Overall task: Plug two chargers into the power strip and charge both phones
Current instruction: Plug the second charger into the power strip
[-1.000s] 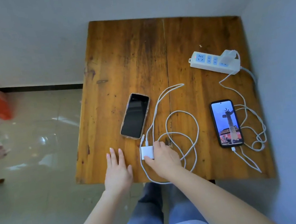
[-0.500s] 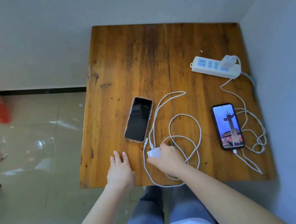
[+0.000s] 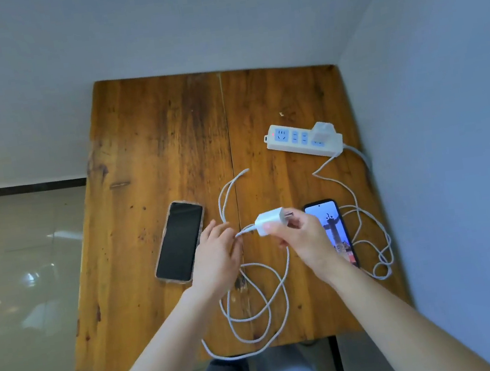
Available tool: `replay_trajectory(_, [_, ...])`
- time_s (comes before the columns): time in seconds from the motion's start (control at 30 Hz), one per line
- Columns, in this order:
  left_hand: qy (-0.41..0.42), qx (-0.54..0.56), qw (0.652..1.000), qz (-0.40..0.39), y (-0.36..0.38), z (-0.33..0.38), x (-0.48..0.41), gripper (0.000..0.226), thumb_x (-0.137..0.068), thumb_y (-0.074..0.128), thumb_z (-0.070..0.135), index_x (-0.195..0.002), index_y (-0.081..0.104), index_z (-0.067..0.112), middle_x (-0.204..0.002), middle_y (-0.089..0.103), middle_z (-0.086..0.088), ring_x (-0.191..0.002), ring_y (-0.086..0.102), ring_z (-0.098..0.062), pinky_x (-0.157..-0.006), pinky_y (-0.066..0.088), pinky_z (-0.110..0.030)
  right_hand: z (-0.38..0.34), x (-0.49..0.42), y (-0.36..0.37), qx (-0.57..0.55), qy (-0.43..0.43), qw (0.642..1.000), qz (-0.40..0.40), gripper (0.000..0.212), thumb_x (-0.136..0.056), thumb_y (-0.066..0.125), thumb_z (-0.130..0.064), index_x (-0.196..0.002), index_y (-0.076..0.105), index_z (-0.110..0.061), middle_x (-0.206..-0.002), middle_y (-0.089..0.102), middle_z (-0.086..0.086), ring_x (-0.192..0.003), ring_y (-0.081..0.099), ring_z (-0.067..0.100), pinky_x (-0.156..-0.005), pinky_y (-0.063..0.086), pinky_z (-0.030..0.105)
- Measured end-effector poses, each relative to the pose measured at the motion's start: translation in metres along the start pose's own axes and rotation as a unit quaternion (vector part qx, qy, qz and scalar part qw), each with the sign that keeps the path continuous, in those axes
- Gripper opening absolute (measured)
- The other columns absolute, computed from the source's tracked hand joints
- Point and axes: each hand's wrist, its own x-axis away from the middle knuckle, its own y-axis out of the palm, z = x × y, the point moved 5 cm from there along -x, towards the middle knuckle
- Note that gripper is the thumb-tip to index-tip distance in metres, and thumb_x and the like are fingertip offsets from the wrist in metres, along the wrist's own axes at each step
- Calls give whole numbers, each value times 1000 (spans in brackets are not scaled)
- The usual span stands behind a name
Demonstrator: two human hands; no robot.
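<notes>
Worn wooden table (image 3: pixel 155 153) in a grey-walled corner; floor apparently tiled.

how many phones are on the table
2: a dark-screened phone left of the left hand, and a lit phone partly hidden behind the right hand.

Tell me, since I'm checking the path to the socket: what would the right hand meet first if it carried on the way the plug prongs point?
The right hand points its charger up-right, so probably the power strip. Depth is unclear.
</notes>
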Motion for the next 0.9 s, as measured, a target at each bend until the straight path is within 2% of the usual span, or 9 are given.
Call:
replay_trajectory(0.1, [6, 33, 999, 13, -1, 27, -29, 35, -98, 44, 29, -63, 39, 27, -86, 63, 0, -124, 47, -23, -88, 44, -37, -29, -33, -37, -89, -24, 993, 71, 17, -81, 69, -36, -93, 71, -23, -89, 73, -2, -84, 67, 15, -74, 55, 30])
replay_trajectory(0.23, [26, 9, 999, 44, 0, 63, -72, 34, -96, 45, 23, -64, 39, 16, -71, 58, -3, -93, 54, -26, -74, 42, -35, -71, -95, -72, -285, -21, 955, 72, 32, -82, 65, -41, -103, 61, -17, -100, 68, 13, -94, 69, 24, -75, 57, 33])
replay_trajectory(0.33, [32, -21, 997, 67, -2, 85, -103, 24, -94, 47, 20, -71, 52, 15, -63, 53, 2, -66, 49, -20, -70, 46, -36, -91, -142, -96, -361, 26, 927, 98, 47, -83, 64, -48, -108, 57, -10, -81, 61, 11, -66, 67, 17, -58, 56, 28])
replay_trajectory(0.4, [17, -59, 996, 64, -2, 90, -123, 14, -93, 49, 19, -87, 60, 14, -70, 60, 1, -64, 52, -17, -58, 44, -30, -98, -169, -112, -282, 66, 951, 109, 47, -83, 59, -56, -94, 59, -10, -63, 50, 4, -44, 48, 11, -40, 42, 21])
replay_trajectory(0.5, [11, -117, 992, 35, 2, 93, -146, 19, -89, 56, 12, -108, 59, 14, -84, 65, -1, -73, 60, -18, -56, 44, -24, -105, -201, -125, 33, 117, 990, 68, 53, -83, 51, -64, -74, 55, -11, -60, 43, 2, -37, 32, 7, -31, 25, 18])
replay_trajectory(0.63, [77, -206, 976, 5, 25, 99, -171, 68, -86, 62, 10, -146, 31, 17, -143, 45, -7, -128, 44, -26, -97, 45, -37, -108, -231, -123, 383, 76, 921, 15, 59, -78, 54, -66, -83, 59, -7, -71, 57, 2, -58, 53, 13, -47, 37, 25])
replay_trajectory(0.7, [97, -249, 963, -33, 37, 99, -180, 85, -86, 62, 10, -152, 10, 18, -161, 13, -6, -146, 14, -27, -112, 30, -42, -108, -243, -118, 431, 65, 900, 0, 57, -78, 59, -62, -80, 64, -5, -74, 64, 6, -62, 59, 16, -48, 38, 25])
replay_trajectory(0.77, [107, -291, 948, -69, 47, 98, -186, 90, -88, 59, 13, -152, -4, 18, -162, -8, -5, -148, -8, -24, -117, 18, -45, -105, -252, -114, 456, 76, 886, -19, 49, -82, 61, -53, -85, 65, -5, -81, 65, 7, -64, 59, 17, -48, 38, 24])
replay_trajectory(0.9, [96, -313, 940, -96, 54, 94, -192, 90, -91, 56, 17, -151, -10, 18, -160, -18, -3, -146, -16, -23, -119, 13, -48, -99, -266, -109, 461, 81, 883, -26, 34, -87, 59, -40, -77, 58, -8, -81, 63, 9, -62, 56, 16, -53, 43, 26])
